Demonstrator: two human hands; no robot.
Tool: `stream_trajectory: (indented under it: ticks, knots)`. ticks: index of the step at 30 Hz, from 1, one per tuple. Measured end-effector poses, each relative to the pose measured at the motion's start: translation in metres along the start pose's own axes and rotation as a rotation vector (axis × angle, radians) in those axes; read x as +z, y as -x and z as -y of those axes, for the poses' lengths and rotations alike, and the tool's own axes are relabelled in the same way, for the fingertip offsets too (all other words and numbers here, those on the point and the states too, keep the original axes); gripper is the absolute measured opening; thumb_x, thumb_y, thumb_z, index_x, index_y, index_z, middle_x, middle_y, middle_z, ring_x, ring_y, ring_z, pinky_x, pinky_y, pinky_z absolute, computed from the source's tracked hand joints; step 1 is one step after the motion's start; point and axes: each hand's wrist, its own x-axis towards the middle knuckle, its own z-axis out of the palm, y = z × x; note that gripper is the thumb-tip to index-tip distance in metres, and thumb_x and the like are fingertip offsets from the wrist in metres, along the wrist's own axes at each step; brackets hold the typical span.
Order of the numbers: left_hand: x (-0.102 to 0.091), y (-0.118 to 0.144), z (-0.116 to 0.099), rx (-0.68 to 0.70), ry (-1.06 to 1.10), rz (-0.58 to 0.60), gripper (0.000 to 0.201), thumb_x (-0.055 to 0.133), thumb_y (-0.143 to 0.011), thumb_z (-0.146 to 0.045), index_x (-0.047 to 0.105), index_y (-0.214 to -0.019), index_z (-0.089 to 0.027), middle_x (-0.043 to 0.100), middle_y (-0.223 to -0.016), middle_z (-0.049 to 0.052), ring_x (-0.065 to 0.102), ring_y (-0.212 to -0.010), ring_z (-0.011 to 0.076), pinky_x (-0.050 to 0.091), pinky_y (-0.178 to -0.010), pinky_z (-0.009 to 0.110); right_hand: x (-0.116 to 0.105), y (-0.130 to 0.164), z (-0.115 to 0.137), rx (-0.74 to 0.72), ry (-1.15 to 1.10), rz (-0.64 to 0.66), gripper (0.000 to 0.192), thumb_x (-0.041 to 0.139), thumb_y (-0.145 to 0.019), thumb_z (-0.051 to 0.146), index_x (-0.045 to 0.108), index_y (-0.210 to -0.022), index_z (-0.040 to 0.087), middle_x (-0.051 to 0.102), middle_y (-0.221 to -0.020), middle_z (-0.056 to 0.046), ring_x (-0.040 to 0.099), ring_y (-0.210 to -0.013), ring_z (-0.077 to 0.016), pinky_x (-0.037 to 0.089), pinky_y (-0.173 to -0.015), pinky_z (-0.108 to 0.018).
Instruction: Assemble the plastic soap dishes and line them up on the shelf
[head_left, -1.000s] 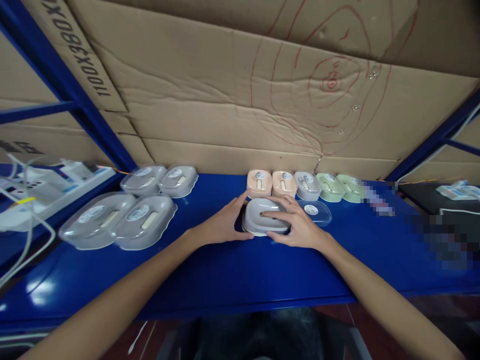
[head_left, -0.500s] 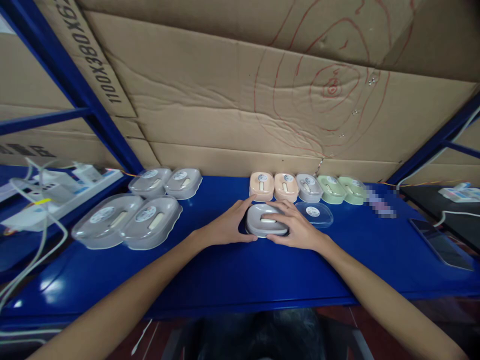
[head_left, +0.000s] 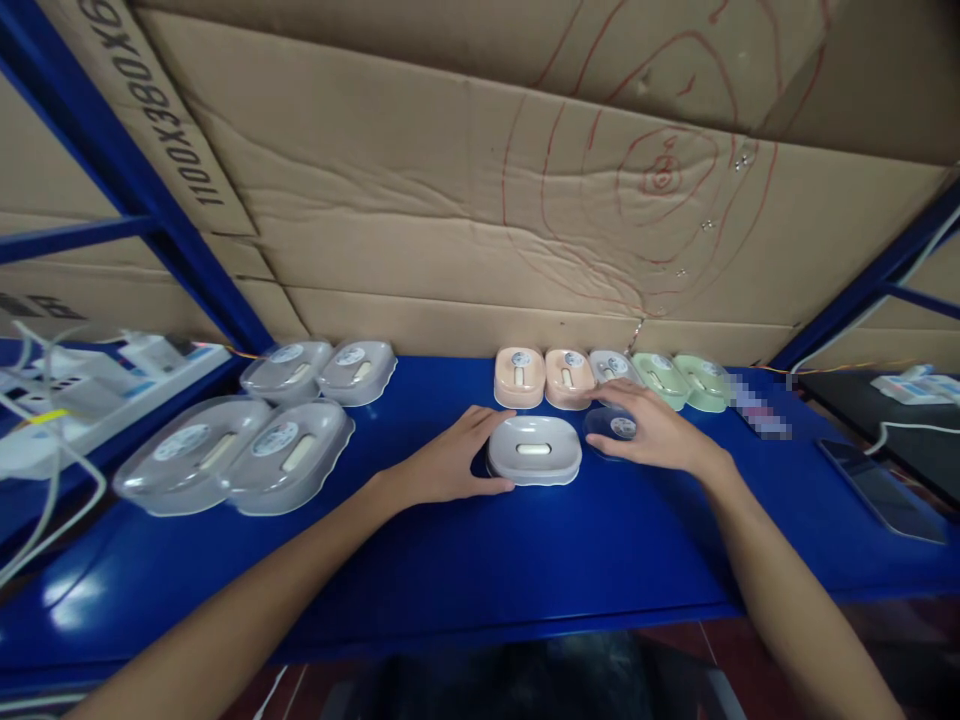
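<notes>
A grey oval plastic dish (head_left: pixel 517 468), much like a soap dish, sits without a cover on the blue table. A small white bar (head_left: pixel 533 450) lies in its middle. My left hand (head_left: pixel 457 455) curves round the dish's left end, thumb at the front and fingers behind. My right hand (head_left: pixel 660 425) is over a clear lid (head_left: pixel 621 428) lying right of the dish, thumb and fingers apart. Part of the lid is hidden under that hand, so whether the fingers touch it is unclear.
Lidded grey dishes (head_left: pixel 289 450) stand at left. Along the back are peach dishes (head_left: pixel 519 378), a grey one (head_left: pixel 611 366) and green ones (head_left: pixel 701 382). A phone-like slab (head_left: pixel 881 488) lies at right; power strips and cables (head_left: pixel 112 390) at left. Cardboard (head_left: pixel 390 200) closes the back.
My right hand has let go of the grey dish and moved right, over the clear lid. My left hand stays at the dish's left end. The view has shifted slightly.
</notes>
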Motion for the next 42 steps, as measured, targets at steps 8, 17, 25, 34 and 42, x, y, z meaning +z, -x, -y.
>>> stream_trajectory:
  ticks: [8,17,25,34,42]
  knots:
    - [0.0,0.0,0.0,0.004,-0.005,-0.003,0.092,0.087,-0.084,-0.055,0.045,-0.162,-0.032,0.056,-0.156,0.012,0.048,-0.148,0.0388,0.04,-0.126,0.061,0.011,0.018,-0.045,0.152,0.126,0.167,0.073,0.095,-0.071,0.048,0.072,-0.138,0.029,0.074,-0.129,-0.012,0.07,-0.119,-0.038,0.058,-0.104,-0.055]
    - [0.004,-0.001,-0.002,-0.002,0.003,-0.024,0.093,0.088,-0.083,-0.053,0.045,-0.162,-0.031,0.056,-0.157,0.013,0.047,-0.149,0.0403,0.039,-0.126,0.063,-0.003,0.011,-0.026,0.123,0.056,0.085,0.066,0.085,-0.085,0.057,0.07,-0.143,0.029,0.079,-0.132,-0.009,0.077,-0.116,-0.0372,0.061,-0.102,-0.056]
    - [0.019,-0.004,-0.004,-0.005,0.056,-0.078,0.092,0.088,-0.083,-0.05,0.043,-0.161,-0.03,0.052,-0.163,0.012,0.045,-0.154,0.04,0.038,-0.127,0.064,0.044,-0.013,0.028,-0.004,-0.127,-0.269,0.06,0.083,-0.09,0.058,0.068,-0.141,0.028,0.076,-0.137,-0.01,0.069,-0.127,-0.035,0.052,-0.112,-0.06]
    - [0.025,-0.006,-0.002,-0.057,0.144,-0.141,0.099,0.092,-0.077,-0.052,0.043,-0.16,-0.033,0.057,-0.161,0.012,0.053,-0.148,0.0415,0.042,-0.122,0.067,0.076,-0.016,0.04,-0.103,-0.128,-0.275,0.064,0.085,-0.089,0.059,0.07,-0.145,0.031,0.071,-0.141,-0.011,0.066,-0.128,-0.0338,0.05,-0.113,-0.062]
    - [0.025,-0.007,-0.003,-0.093,0.149,-0.137,0.095,0.091,-0.075,-0.053,0.047,-0.156,-0.03,0.056,-0.161,0.012,0.053,-0.15,0.0403,0.041,-0.125,0.063,0.082,-0.016,0.043,-0.1,-0.077,-0.262,0.059,0.082,-0.091,0.058,0.073,-0.142,0.029,0.073,-0.139,-0.011,0.066,-0.125,-0.0335,0.05,-0.111,-0.059]
